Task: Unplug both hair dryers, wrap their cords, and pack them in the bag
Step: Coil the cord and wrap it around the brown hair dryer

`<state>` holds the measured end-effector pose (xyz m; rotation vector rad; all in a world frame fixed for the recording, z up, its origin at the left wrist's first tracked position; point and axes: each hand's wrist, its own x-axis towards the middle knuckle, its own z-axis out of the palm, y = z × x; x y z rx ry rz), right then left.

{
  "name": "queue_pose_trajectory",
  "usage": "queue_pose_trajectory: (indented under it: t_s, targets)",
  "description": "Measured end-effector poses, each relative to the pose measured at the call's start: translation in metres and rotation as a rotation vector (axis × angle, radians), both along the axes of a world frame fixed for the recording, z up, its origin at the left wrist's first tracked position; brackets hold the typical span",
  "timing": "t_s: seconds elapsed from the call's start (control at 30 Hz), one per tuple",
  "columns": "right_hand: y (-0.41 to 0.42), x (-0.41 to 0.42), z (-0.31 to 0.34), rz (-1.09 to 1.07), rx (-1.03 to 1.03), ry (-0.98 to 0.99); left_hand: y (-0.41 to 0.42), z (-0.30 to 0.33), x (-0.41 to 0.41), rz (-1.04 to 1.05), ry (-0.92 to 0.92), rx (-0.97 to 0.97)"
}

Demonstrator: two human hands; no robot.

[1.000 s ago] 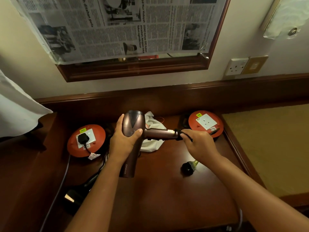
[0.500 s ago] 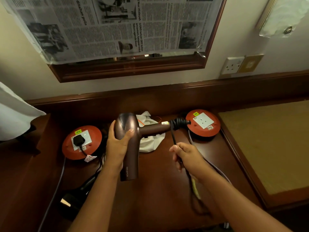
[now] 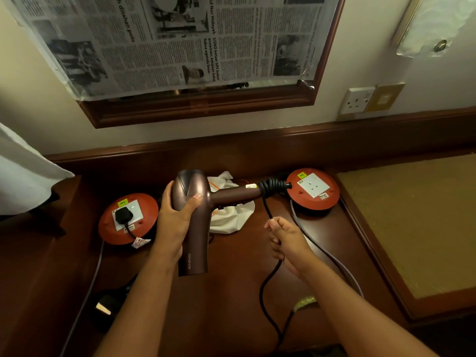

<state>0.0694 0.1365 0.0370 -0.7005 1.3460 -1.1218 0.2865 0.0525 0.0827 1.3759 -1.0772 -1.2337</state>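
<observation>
I was mid-wrap: my left hand gripped the bronze metallic hair dryer above the dark wooden table near its back edge, my right hand pinched its black cord, which I judged needed another turn round the handle.

We see two red socket reels near the desktop's back edge; newspaper covers a wall mirror.
</observation>
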Motion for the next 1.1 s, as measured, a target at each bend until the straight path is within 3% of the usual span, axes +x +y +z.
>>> queue_pose_trajectory:
  t_s: [0.3, 0.83, 1.1]
  targets:
    - [-0.042, -0.023, 0.006, 0.088, 0.068, 0.197, -0.004, 0.008, 0.010, -0.015, 0.027, 0.052]
    - [-0.099, -0.062, 0.037, 0.326, 0.007, 0.541, -0.013, 0.016, 0.014, -0.141, 0.022, 0.110]
    - [-0.100, -0.071, 0.047, 0.405, -0.028, 0.504, -0.011, 0.019, 0.013, -0.181, 0.066, 0.118]
